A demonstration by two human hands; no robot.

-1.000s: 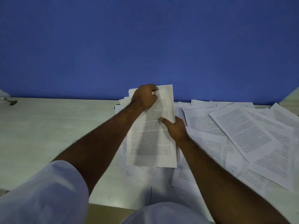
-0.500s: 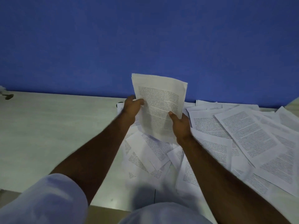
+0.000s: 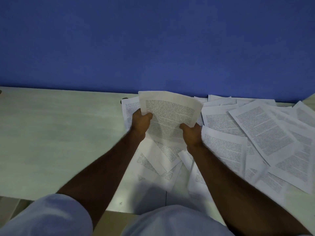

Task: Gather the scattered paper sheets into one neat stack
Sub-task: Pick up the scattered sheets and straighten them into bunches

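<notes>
I hold a thin bundle of printed sheets (image 3: 170, 114) above the table, tilted away from me. My left hand (image 3: 140, 124) grips its left edge, thumb on the front. My right hand (image 3: 192, 133) grips its right lower edge. Under and around my hands lie several loose printed sheets (image 3: 158, 160), overlapping at odd angles. A bigger spread of scattered sheets (image 3: 265, 133) covers the table to the right, reaching the wall.
The pale table (image 3: 59, 133) stretches to the left of the papers. A blue wall (image 3: 153, 40) stands along its far edge. The near table edge (image 3: 119, 210) runs just in front of my body.
The bundle lay flat on the pile under both hands one second ago. I lifted it upright, and it has since come lower and tilted back, with the view shifted.
</notes>
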